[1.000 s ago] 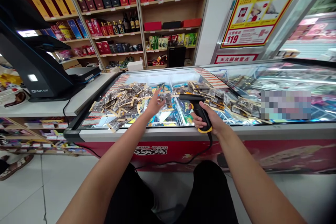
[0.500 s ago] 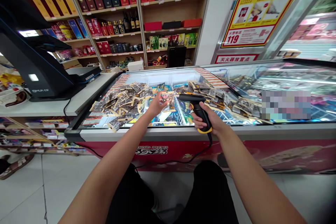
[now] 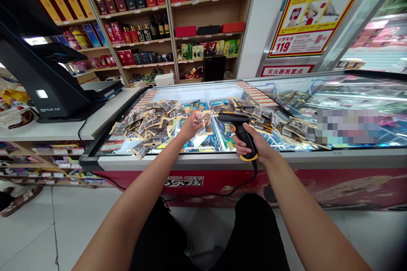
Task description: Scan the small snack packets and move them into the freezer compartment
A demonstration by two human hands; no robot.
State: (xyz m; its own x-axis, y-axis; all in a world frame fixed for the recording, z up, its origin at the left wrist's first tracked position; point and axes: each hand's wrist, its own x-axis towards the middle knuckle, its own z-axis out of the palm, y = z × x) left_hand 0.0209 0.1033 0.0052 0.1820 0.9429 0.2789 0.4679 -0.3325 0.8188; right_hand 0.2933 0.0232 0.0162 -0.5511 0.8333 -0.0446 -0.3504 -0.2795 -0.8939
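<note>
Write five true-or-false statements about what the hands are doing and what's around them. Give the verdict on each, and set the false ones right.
1. The right hand grips a black-and-yellow barcode scanner. True.
2. The barcode scanner is cordless. False: a black cable runs from the bottom of its handle.
3. The left hand holds a small packet near the scanner's head. True.
4. The heap of packets to the left of the left hand lies on the floor. False: it lies on the glass top of the chest freezer.
5. The fire-safety poster shows the number 110. False: it reads 119.
</note>
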